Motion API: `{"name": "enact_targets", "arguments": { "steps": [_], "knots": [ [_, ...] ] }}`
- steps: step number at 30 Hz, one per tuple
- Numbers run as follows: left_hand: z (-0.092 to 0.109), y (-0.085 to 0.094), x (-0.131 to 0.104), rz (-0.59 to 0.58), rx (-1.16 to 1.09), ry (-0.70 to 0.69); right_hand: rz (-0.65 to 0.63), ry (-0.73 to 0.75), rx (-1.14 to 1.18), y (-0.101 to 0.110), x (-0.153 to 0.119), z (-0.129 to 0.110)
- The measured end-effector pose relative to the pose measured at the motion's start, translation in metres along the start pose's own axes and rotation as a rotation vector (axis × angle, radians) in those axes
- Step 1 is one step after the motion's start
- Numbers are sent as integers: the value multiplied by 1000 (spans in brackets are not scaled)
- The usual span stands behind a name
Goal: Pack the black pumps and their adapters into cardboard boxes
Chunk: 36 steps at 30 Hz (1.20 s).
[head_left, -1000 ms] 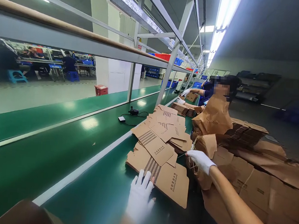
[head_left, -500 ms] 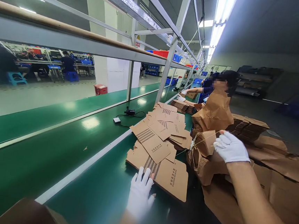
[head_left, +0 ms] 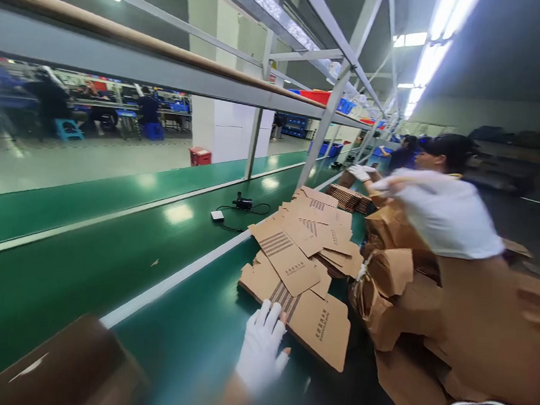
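My left hand (head_left: 263, 344), in a white glove with bare fingertips, rests its spread fingers on the near edge of a stack of flat brown cartons (head_left: 320, 326) printed with dark stripes and lettering. My right hand (head_left: 444, 208), also gloved, is raised at the right above crumpled brown paper (head_left: 381, 281); motion smears its fingers, and whether it holds anything is hidden. More flat cartons (head_left: 292, 267) lie in a loose overlapping pile beyond the stack.
A black device (head_left: 242, 202) with a cable and a small white box (head_left: 216, 216) lie on the green belt (head_left: 190, 246). A metal post (head_left: 329, 119) stands behind the cartons. A co-worker (head_left: 444, 156) is at the right. Brown cardboard (head_left: 61, 367) fills the lower left.
My right hand has risen and come closer to the camera, and the thin string once stretched from it no longer shows. The view has swung left. My left hand remains on the stack.
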<state>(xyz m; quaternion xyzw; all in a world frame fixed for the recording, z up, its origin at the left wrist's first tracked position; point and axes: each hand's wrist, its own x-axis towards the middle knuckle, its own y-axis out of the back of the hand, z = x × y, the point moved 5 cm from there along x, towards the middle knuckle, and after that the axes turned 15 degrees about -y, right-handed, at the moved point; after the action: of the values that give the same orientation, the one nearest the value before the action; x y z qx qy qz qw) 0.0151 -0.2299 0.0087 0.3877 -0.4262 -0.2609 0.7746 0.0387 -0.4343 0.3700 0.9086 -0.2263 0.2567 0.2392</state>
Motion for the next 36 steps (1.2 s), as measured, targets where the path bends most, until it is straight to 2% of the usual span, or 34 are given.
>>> {"name": "enact_targets", "arguments": {
  "steps": [1,2,3,4,7,9,11,14,18,22,26,30,36],
  "knots": [
    [1,1,-2,8,-8,-4,-158,38,-97,-40,5,-3],
    [1,2,-5,15,-12,2,-389,110,-270,-89,7,-5],
    [0,3,-8,22,-12,19,-559,201,-432,-136,7,-6],
    [-3,3,-12,33,-8,46,-629,251,-580,-180,10,-5],
    [-16,4,-27,96,21,156,-782,313,-754,-308,18,-5],
    [-26,8,-36,146,64,219,-853,350,-792,-383,22,-8],
    [-36,12,-43,178,113,253,-913,400,-783,-443,23,-15],
    [-51,15,-46,199,151,256,-944,438,-752,-508,23,-26],
    [-71,6,-36,232,125,220,-967,414,-771,-559,20,-24],
    [-86,-5,-30,268,53,192,-1138,450,-690,-585,4,-15],
    [-93,-8,-31,295,-19,192,-1256,408,-629,-594,-7,-11],
    [-96,-11,-31,292,-87,194,-1411,339,-788,-597,-11,1],
    [-98,-18,-26,258,-177,204,-1509,-22,-1169,-589,-13,35]
  ]
}}
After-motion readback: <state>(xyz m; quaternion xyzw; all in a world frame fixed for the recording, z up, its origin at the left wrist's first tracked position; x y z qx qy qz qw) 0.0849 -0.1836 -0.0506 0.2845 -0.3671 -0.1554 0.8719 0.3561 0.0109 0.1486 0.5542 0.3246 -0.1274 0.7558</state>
